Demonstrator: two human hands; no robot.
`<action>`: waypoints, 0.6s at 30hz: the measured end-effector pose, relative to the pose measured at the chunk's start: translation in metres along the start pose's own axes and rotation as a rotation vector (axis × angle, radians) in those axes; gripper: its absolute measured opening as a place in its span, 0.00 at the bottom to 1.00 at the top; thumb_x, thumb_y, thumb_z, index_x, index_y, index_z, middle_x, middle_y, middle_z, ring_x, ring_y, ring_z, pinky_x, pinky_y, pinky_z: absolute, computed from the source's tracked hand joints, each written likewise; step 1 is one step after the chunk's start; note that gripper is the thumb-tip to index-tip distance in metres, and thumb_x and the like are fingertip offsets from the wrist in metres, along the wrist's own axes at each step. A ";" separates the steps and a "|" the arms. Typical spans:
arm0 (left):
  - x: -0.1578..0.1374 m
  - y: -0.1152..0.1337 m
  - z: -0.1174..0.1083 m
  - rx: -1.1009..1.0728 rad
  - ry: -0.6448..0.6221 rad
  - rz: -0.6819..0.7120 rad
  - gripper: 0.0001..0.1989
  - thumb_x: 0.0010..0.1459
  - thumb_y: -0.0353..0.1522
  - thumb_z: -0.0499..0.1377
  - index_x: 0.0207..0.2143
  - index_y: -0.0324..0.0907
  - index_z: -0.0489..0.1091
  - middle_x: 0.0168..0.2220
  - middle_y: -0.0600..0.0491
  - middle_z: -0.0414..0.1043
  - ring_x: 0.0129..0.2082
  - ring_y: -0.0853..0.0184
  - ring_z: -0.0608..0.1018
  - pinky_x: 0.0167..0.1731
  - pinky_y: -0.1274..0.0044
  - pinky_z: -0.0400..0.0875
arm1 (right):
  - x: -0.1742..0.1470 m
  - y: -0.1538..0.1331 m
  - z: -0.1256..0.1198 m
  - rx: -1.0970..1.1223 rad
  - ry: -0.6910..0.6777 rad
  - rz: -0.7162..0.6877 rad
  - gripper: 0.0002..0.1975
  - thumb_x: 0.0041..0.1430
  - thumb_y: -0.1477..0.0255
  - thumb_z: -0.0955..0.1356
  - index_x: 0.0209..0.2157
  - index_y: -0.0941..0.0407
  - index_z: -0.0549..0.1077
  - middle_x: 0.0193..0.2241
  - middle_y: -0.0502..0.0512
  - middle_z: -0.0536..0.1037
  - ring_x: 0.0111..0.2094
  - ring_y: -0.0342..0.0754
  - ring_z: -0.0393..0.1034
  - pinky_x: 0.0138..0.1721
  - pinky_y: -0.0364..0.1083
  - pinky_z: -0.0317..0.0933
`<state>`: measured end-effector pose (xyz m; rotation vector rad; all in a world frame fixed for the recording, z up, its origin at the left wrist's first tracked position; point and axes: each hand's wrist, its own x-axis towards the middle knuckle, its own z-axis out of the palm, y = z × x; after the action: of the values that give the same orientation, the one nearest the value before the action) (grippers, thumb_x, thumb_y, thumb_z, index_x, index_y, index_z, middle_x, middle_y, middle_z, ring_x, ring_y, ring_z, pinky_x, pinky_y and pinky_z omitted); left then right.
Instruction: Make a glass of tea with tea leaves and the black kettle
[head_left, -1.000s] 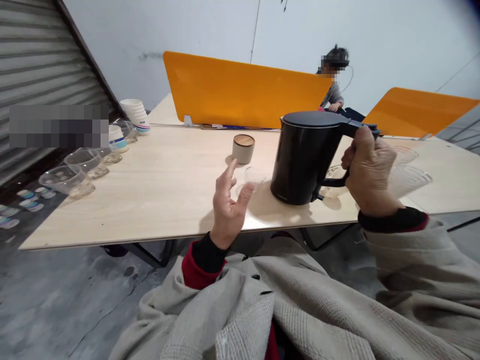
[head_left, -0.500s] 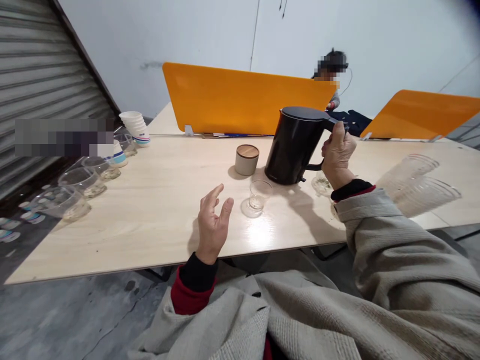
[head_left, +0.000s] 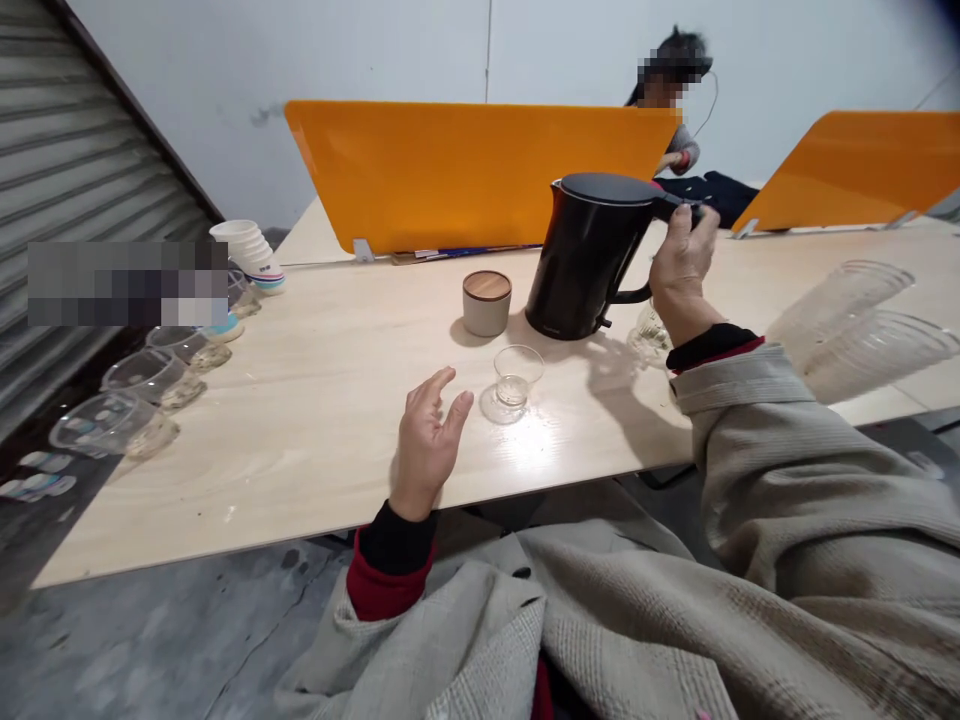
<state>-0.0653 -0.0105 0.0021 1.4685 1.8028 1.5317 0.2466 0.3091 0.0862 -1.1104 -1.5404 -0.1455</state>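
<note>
My right hand (head_left: pixel 684 272) is wrapped round the handle of a black electric kettle (head_left: pixel 581 262). The kettle leans a little, its spout toward the left; whether its base touches the table I cannot tell. Just in front of it stands a small clear glass cup (head_left: pixel 513 385). To the cup's left, my left hand (head_left: pixel 431 435) is held over the table near the front edge, fingers apart and holding nothing. Behind the cup sits a grey canister (head_left: pixel 486 309) with a wooden lid. A clear cup with bits of dried leaf (head_left: pixel 651 338) is partly hidden behind my right wrist.
Clear plastic cups (head_left: pixel 150 385) line the table's left side, near a stack of paper cups (head_left: pixel 249 252). Stacked clear cups (head_left: pixel 877 330) lie on the right. Orange dividers (head_left: pixel 480 180) stand along the back of the wooden table (head_left: pixel 300 440). Another person (head_left: pixel 679 100) is beyond them.
The camera view has shifted slightly, so the table and dividers sit differently in the picture. My right hand still grips the kettle, and my left hand stays open beside the glass cup.
</note>
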 end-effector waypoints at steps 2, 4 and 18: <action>0.002 0.000 -0.003 0.055 -0.012 0.029 0.27 0.71 0.50 0.61 0.63 0.43 0.75 0.64 0.40 0.78 0.67 0.50 0.77 0.61 0.58 0.78 | -0.028 -0.020 -0.019 -0.068 0.044 0.030 0.39 0.80 0.50 0.56 0.73 0.69 0.56 0.72 0.85 0.60 0.75 0.66 0.54 0.73 0.73 0.44; 0.007 -0.002 -0.003 0.147 -0.040 0.064 0.29 0.71 0.48 0.61 0.66 0.42 0.73 0.67 0.39 0.76 0.70 0.50 0.74 0.66 0.55 0.74 | -0.068 -0.051 -0.036 -0.072 -0.035 -0.113 0.38 0.81 0.53 0.55 0.78 0.64 0.50 0.77 0.76 0.55 0.78 0.65 0.49 0.76 0.71 0.43; 0.049 -0.003 0.030 0.862 -0.529 0.009 0.35 0.79 0.41 0.43 0.80 0.31 0.49 0.82 0.38 0.44 0.83 0.45 0.46 0.79 0.49 0.43 | -0.199 -0.092 -0.022 -0.203 -1.049 -0.321 0.32 0.77 0.67 0.55 0.72 0.71 0.64 0.74 0.76 0.65 0.76 0.68 0.56 0.75 0.66 0.53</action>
<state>-0.0624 0.0464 0.0053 1.9720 2.1681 0.2361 0.1735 0.1352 -0.0275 -1.1454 -2.6876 0.0941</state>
